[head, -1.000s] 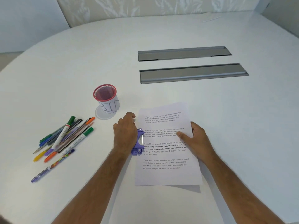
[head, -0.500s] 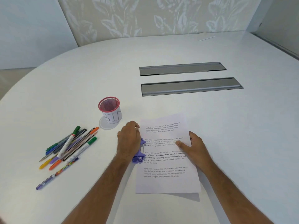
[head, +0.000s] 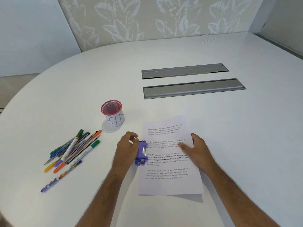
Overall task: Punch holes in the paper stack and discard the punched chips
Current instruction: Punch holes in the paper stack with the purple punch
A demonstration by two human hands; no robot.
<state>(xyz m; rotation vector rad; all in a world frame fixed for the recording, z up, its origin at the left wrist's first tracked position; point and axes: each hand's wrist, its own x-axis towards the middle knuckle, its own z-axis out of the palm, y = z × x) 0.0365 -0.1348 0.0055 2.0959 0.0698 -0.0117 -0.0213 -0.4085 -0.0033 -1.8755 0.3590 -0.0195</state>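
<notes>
Nearest to the person, the lower edge of the white stack of printed paper sheets (head: pixel 170 161) lies flat on the round white table (head: pixel 246 145), with a lower sheet peeking out at its near corner. The right hand (head: pixel 196 149) lies flat on the right side of the stack, palm down, fingers loosely together and the thumb stretched left across the second block of text, pressing the sheets to the table.

Across the page from it, the left hand (head: pixel 128 147) sits curled at the stack's left edge, its fingers bent in over the back of the small purple plastic hole punch (head: pixel 141 153). The punch is set against the left margin about midway up the page, its two metal pins showing just right of the knuckles. The hand rests on the punch; how hard it bears down I cannot tell.

Well to the left of the left hand lies a loose heap of coloured pens and markers (head: pixel 72 151), green, orange, yellow and purple among them, with one purple pen (head: pixel 60 177) lying apart, nearer the person.

Just beyond the left hand, up and slightly left, stands the red mesh cup wrapped in white paper lettered "BIN" (head: pixel 113 114), upright on a round white disc (head: pixel 106 128).

Further off, beyond the right hand, two long grey metal cable flaps (head: pixel 193 89) are set into the tabletop, one behind the other. Past the table's far edge is a wall panel with a pale leaf pattern (head: pixel 147 18).
</notes>
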